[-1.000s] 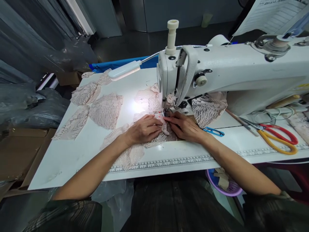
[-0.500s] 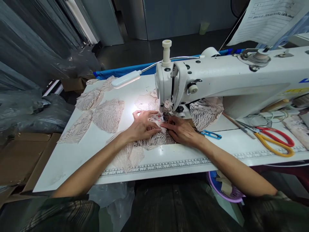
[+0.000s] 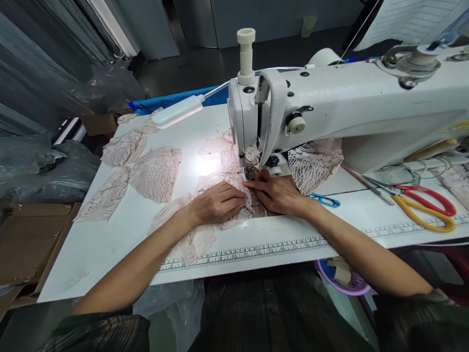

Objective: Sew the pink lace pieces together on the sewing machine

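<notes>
Pale pink lace fabric lies under the needle area of a white sewing machine. My left hand is closed on the lace, its fingers drawn together just left of the presser foot. Close by on the right, my right hand has thumb and index finger at the lace edge beside the foot. The fabric between the fingertips is partly hidden. Another lace piece lies beneath the machine arm.
More lace pieces lie on the table's left side. A blue thread snipper and scissors with red and yellow handles lie to the right. A lamp shines over the work. Below the front edge is a purple basket.
My left hand has gone from spread fingers to a closed grip on the lace. My right hand stays by the presser foot. The view has shifted slightly closer to the machine.
</notes>
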A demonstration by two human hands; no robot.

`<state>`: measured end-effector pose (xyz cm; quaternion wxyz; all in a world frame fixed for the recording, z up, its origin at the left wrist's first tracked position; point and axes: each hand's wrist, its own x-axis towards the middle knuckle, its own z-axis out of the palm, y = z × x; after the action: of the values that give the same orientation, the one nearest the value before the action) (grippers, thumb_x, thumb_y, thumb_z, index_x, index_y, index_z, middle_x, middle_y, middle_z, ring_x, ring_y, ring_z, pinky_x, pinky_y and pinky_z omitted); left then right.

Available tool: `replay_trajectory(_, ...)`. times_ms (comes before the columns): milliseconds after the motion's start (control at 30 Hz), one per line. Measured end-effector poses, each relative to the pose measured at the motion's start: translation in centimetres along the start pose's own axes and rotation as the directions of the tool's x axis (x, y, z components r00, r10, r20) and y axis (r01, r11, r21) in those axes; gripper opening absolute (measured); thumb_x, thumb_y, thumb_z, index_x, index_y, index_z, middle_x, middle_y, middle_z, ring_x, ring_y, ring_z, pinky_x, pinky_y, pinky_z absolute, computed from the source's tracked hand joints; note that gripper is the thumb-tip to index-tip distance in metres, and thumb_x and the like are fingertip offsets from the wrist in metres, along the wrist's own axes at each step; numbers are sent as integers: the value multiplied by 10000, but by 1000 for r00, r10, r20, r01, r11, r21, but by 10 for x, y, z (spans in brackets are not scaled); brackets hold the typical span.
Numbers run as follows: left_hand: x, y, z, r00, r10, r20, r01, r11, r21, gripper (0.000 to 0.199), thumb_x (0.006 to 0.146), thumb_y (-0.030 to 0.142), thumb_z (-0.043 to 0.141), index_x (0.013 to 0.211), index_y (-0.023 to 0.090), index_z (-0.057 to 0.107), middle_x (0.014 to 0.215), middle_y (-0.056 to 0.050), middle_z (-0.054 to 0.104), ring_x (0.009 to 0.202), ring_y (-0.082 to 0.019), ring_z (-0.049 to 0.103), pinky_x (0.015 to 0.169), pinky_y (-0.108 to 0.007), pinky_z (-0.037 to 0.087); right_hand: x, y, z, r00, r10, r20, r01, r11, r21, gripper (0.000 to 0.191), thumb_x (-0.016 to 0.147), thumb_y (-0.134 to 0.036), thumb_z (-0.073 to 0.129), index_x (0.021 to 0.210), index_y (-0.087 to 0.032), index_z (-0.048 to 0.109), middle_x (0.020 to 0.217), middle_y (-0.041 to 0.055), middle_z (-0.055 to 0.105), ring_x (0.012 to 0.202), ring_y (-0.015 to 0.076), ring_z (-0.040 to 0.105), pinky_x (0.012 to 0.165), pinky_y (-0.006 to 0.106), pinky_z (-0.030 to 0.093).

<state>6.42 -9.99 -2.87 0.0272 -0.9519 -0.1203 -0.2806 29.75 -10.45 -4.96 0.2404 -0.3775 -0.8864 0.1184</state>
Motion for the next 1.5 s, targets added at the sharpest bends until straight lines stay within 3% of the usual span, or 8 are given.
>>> replay_trajectory(300, -2, -5, 1, 992, -56, -115, 56, 998, -2, 148, 867, 94, 631, 1008, 135, 620, 969, -89, 705, 851, -159, 687, 681, -298, 605, -4, 4, -2, 996, -67, -63, 73, 993, 90, 374, 885, -135, 470, 1172, -212, 698, 1022, 90, 592, 797, 143, 563, 746, 275, 509)
replay_trajectory(567, 4, 0, 5, 996, -85, 41, 87, 995, -42, 61, 861, 114, 589, 902, 119, 635, 920, -87, 723, 813, -175, 674, 698, -338, 575, -4, 3, 1, 997, -67, -31, 68, 997, 29, 369, 889, -146, 462, 1195, -166, 668, 1034, 128, 561, 828, 195, 555, 764, 366, 526)
replay_trajectory(900, 3, 3, 9, 982, -157, -107, 155, 988, -19, 19, 870, 135, 628, 865, 139, 646, 886, -56, 731, 743, -136, 661, 649, -291, 535, -2, 1, 4, 997, -60, -51, 62, 997, 38, 356, 931, -175, 429, 1222, -154, 633, 1035, 139, 537, 855, 209, 556, 772, 395, 530)
replay_trajectory(1167, 5, 5, 7, 996, -85, 3, 85, 993, 81, 52, 879, 162, 630, 834, 151, 652, 902, -54, 734, 731, -147, 647, 678, -319, 501, -6, 1, -7, 1000, -2, 11, 0, 990, 143, 400, 926, -152, 440, 1290, -170, 603, 1059, 118, 566, 837, 171, 581, 794, 333, 529)
replay_trajectory(1333, 4, 6, 8, 995, -95, -2, 95, 993, 67, 42, 891, 156, 613, 861, 158, 642, 905, -53, 729, 790, -157, 662, 707, -323, 513, -6, 2, -7, 999, -36, 24, 33, 995, 94, 386, 906, -133, 458, 1238, -193, 646, 1059, 117, 550, 857, 181, 558, 827, 349, 522)
replay_trajectory(1500, 4, 5, 8, 997, -71, -6, 72, 995, 74, 12, 879, 159, 623, 876, 162, 634, 914, -55, 729, 772, -161, 658, 701, -333, 517, -5, 1, -4, 998, -60, 17, 58, 996, 64, 389, 911, -144, 443, 1255, -139, 625, 1071, 155, 541, 856, 202, 550, 803, 377, 528)
